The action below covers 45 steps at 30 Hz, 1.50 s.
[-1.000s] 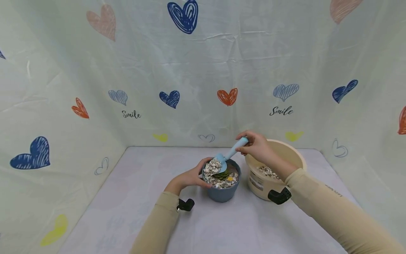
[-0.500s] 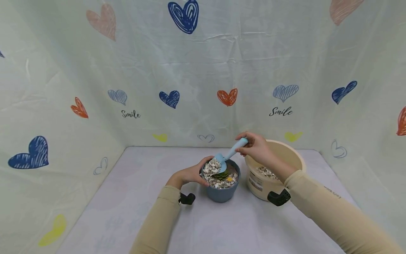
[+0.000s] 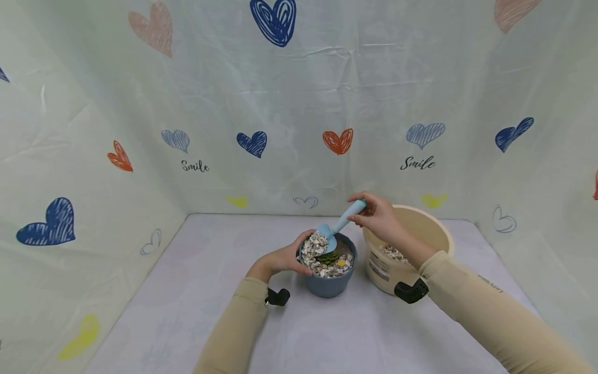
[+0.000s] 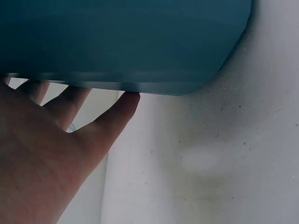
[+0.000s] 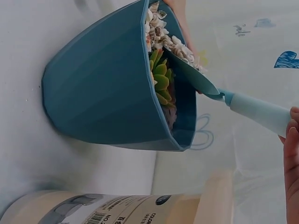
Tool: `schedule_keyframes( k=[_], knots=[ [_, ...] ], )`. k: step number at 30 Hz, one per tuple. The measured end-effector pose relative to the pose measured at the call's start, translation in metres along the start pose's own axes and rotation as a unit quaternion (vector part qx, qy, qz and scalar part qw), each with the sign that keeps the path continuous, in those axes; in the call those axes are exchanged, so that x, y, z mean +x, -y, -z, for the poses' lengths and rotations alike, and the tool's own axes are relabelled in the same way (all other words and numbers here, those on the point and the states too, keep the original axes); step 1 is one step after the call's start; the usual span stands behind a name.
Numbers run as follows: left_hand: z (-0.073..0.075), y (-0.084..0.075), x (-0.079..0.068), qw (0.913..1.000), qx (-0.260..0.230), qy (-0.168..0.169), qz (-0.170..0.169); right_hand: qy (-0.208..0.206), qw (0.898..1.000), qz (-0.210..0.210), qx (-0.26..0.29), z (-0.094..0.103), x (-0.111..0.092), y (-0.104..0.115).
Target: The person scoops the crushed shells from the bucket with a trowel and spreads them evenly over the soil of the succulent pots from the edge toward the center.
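A blue-grey plant pot stands on the table with a small green succulent and pale, shell-like chips in it. My left hand holds the pot from its left side, thumb at the front rim; the left wrist view shows several fingers against its wall. Between the fingers and thumb of my right hand is the handle of a light-blue trowel. Its blade, heaped with chips, slants down into the pot over the succulent. The blade's tip is hidden by the chips.
Close to the pot's right stands a cream bucket with more chips inside, partly behind my right forearm. A printed label is on its side. Behind the table hangs a heart-patterned curtain.
The head view has shifted slightly. Both hands keep their hold, and the trowel stays tilted in the pot with little visible motion.
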State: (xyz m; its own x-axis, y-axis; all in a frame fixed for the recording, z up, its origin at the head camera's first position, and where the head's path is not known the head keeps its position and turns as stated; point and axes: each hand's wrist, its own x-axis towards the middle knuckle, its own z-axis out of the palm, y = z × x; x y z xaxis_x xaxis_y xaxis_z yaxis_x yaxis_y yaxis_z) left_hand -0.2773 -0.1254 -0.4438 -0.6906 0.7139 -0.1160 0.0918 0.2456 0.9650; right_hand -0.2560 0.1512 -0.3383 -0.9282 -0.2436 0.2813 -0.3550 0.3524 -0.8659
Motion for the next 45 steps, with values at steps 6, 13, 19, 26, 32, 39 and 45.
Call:
schedule_keyframes(
  k=[6, 13, 19, 26, 32, 39, 45],
  knots=[
    [-0.005, 0.0, -0.002, 0.9999, 0.005, -0.013, -0.003, 0.001, 1.0, 0.018, -0.003, 0.001, 0.001, 0.001],
    [-0.01, 0.002, -0.002, 0.9995, -0.004, -0.03, -0.013, 0.005, 1.0, 0.024, -0.019, 0.0, 0.001, 0.006],
    [-0.018, 0.001, -0.004, 0.9985, -0.014, -0.052, -0.008, 0.007, 0.999, 0.023, -0.033, -0.001, 0.001, 0.012],
    [-0.029, 0.0, -0.007, 0.9963, -0.014, -0.084, -0.009, 0.015, 0.999, 0.028, -0.037, -0.003, 0.0, 0.019],
    [-0.035, 0.0, -0.01, 0.9955, -0.006, -0.094, -0.011, 0.018, 0.998, 0.043, -0.042, -0.004, -0.001, 0.022],
    [-0.042, 0.0, -0.013, 0.9939, -0.003, -0.109, -0.018, 0.022, 0.997, 0.054, -0.044, -0.004, 0.0, 0.021],
    [-0.049, -0.002, -0.015, 0.9921, -0.01, -0.124, -0.019, 0.02, 0.997, 0.057, -0.046, -0.003, 0.0, 0.021]
  ],
)
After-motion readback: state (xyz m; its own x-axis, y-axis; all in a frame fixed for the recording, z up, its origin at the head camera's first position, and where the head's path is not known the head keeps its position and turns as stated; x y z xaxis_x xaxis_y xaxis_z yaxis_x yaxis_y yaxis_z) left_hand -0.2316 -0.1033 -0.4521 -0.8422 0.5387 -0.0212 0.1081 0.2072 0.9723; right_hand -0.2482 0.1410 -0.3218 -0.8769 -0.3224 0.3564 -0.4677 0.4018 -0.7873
